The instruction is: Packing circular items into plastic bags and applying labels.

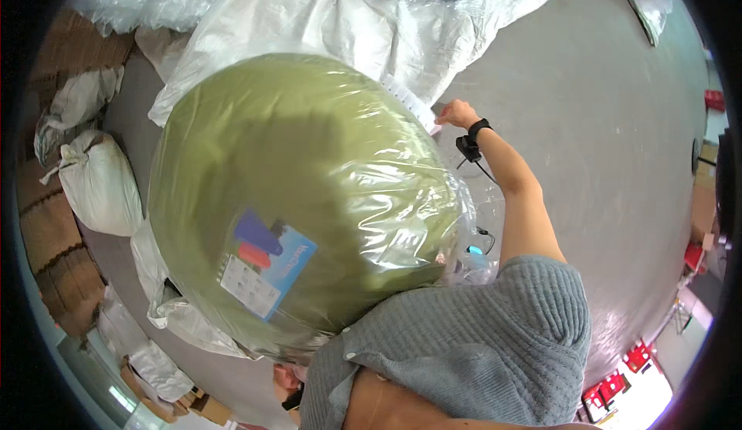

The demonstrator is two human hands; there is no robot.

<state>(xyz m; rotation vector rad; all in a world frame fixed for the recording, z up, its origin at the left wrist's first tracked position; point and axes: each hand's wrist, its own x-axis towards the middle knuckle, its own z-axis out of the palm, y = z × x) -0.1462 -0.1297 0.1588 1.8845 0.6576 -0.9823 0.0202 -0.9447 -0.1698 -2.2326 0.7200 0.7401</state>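
Sheet (408,104) pinched by its lower corner!

Right hand (457,113) out wide, fingertips closed on that white paper against the green bundle's (232,159) far right flank, the bundle sitting on white sheeting (340,24). Left hand (287,377), low and mostly hidden: can't tell its grip. Smart play: keep the paper flat, spare the clear film (390,217) any snags.
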